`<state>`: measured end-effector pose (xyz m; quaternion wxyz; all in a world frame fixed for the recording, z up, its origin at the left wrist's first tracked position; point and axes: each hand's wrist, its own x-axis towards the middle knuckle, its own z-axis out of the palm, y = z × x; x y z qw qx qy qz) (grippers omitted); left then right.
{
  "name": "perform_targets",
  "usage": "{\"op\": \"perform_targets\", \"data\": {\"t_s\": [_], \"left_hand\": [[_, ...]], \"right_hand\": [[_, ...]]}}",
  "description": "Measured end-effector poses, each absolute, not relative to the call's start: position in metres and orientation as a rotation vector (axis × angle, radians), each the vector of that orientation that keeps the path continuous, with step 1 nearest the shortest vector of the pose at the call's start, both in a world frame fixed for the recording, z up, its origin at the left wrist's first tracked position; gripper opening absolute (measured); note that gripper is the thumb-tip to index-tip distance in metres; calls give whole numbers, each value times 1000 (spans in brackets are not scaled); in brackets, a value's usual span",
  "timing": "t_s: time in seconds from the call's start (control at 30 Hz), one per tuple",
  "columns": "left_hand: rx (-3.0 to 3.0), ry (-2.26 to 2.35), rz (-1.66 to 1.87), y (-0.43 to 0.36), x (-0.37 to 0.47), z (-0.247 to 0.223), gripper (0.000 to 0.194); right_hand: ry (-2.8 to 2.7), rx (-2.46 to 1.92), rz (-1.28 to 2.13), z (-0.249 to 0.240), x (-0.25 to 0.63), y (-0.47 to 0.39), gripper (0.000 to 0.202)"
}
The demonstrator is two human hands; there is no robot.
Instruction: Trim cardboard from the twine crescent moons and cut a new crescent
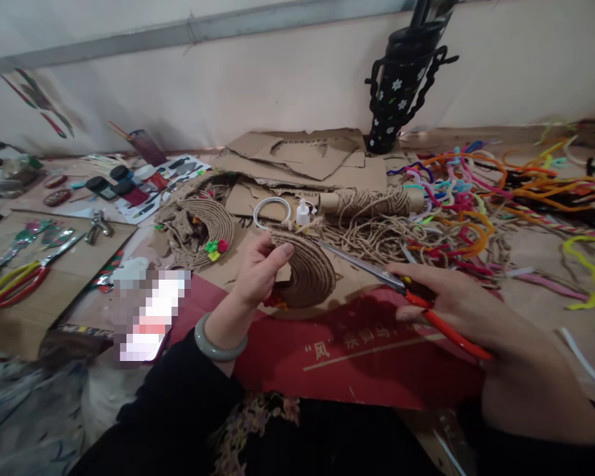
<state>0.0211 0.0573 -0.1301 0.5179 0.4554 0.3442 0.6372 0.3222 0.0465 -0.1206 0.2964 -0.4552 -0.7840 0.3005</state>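
My left hand (258,272) is closed at the left edge of a crescent-shaped piece covered in rows of brown jute rope (313,270), its thumb on top. Some red and yellow bits show at that piece's lower edge. In my right hand (456,297) is a pair of scissors (371,270) with red handles; a long blade points left toward the rope piece. Just behind the piece lie a small white glue bottle (302,213) and a roll of white tape (272,211). Loose jute rope (377,228) is heaped behind the blade.
A second rope crescent (218,225) with coloured pompoms lies left. Beneath my hands is a red card sheet (361,357). Pipe cleaners (476,178) spread at right. A black tumbler (396,92) stands by the wall; paint jars (129,185), yellow-red scissors (34,271) and a phone (153,317) are left.
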Motion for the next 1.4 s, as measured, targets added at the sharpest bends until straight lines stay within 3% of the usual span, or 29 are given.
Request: {"op": "perform_targets", "data": {"t_s": [0.5,1.4], "left_hand": [[1310,880,1418,55,8,-140,29],[1664,924,1292,58,1,-123,20]], "right_hand": [[-2273,-1272,801,-117,320,46,55],[-2429,-1372,645,-111,323,47,57]]}}
